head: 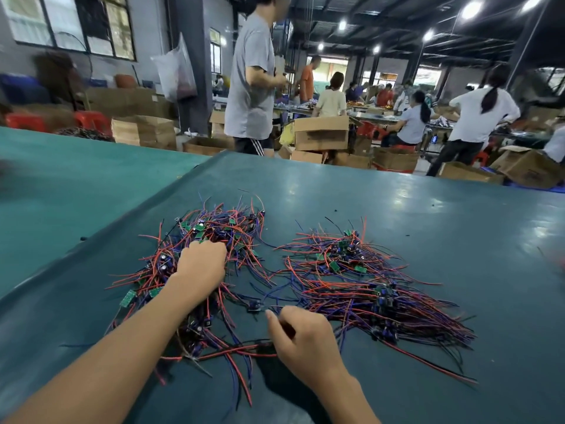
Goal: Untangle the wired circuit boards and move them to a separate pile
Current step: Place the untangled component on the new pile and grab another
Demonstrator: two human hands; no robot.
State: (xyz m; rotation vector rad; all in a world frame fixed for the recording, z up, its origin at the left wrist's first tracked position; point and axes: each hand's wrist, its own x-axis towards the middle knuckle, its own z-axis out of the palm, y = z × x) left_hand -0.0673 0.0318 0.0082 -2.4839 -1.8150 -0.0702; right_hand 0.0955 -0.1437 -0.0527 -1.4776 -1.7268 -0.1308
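Note:
Two heaps of small green circuit boards with red, blue and black wires lie on the teal table (397, 203). The tangled left pile (214, 237) spreads from the far middle down to the near edge. My left hand (201, 264) is sunk into it, fingers curled down among the wires. The right pile (360, 280) lies apart, its wires fanned out to the right. My right hand (301, 335) sits between the piles near the front, fingers curled, pinching thin wires that run to a small dark board (253, 306).
A seam runs diagonally across the table cover on the left. Beyond the far edge a person in a grey shirt (250, 84) stands, with cardboard boxes (321, 133), red stools and other workers at benches behind.

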